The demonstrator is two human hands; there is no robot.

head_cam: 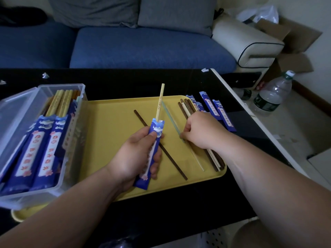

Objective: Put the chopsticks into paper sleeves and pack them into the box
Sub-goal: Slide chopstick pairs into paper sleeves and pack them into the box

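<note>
My left hand point(138, 156) grips a blue paper sleeve point(155, 129) above the yellow tray point(111, 122). One pale chopstick point(160, 102) sticks up out of the sleeve's open top. My right hand point(202, 131) reaches down onto the tray's right side and pinches a pale bluish chopstick point(170, 117) near its lower end. A loose dark chopstick point(172, 161) lies diagonally across the tray. More dark and pale chopsticks point(186, 108) lie bunched under my right hand. The clear plastic box point(23, 194) at the left holds several sleeved chopsticks point(44, 149).
Empty blue sleeves point(217, 111) lie past the tray's right edge on the black table point(125, 83). A blue sofa point(143, 47) stands behind the table. A water bottle point(274, 93) and cardboard boxes point(295, 40) sit on the floor at the right.
</note>
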